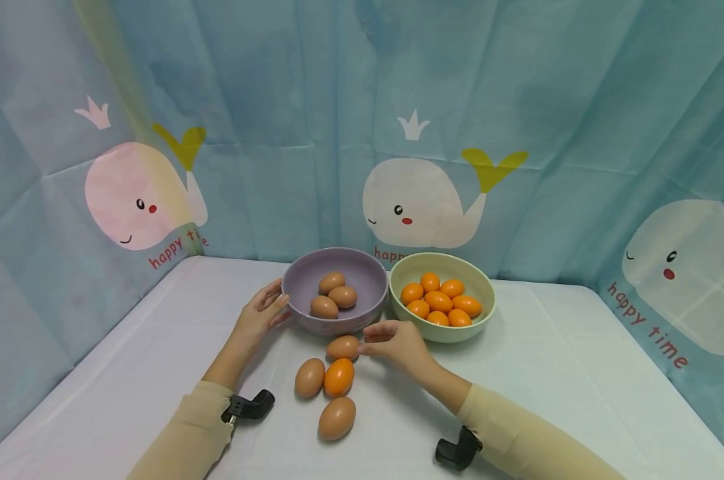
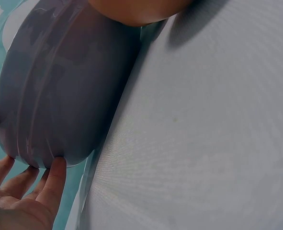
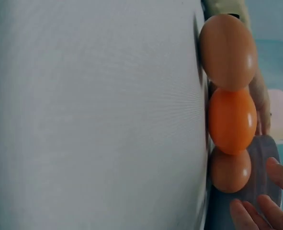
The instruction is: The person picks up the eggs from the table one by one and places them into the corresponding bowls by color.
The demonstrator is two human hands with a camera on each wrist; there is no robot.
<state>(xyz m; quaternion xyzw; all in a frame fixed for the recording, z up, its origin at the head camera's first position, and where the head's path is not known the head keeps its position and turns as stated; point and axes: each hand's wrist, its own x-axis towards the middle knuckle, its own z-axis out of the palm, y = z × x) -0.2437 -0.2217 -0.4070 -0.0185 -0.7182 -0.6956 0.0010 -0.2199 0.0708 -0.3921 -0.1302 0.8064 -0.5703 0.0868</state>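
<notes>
My left hand (image 1: 263, 310) rests its spread fingertips on the outer left side of a purple bowl (image 1: 371, 293), with the thumb by the rim. Three brown eggs (image 1: 324, 307) lie in that bowl. Before it on the table are a brown egg (image 1: 341, 348) nearest the bowl, another brown egg (image 1: 310, 378) to the left, an orange egg-shaped piece (image 1: 339, 377) and a brown egg (image 1: 337, 419) in front. My right hand (image 1: 398, 343) hovers just right of the egg nearest the bowl; thumb and fingers (image 3: 263, 203) stand apart in the right wrist view, holding nothing.
A pale green bowl (image 1: 488, 303) with several glossy orange egg-shaped pieces (image 1: 438, 301) stands right beside the purple one. White cloth (image 1: 578, 373) covers the table, and a blue whale-print curtain (image 1: 314, 133) hangs behind. Each wrist carries a black camera mount (image 1: 251, 405).
</notes>
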